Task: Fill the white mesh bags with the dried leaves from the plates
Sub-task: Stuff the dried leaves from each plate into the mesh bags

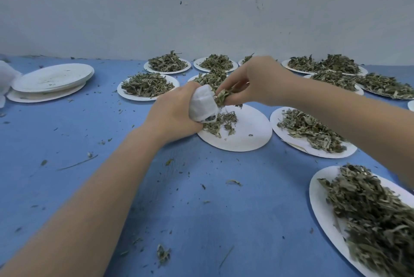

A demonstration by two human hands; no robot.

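My left hand grips a small white mesh bag above a white paper plate. A small heap of dried green leaves lies on that plate's left side, under the bag. My right hand pinches a clump of dried leaves right at the bag's mouth. Both hands meet over the plate's far left edge.
Several more plates heaped with dried leaves stand around: one to the right, one at the near right, others along the back. A stack of bare plates sits at the far left beside white bags. Leaf crumbs litter the blue tabletop.
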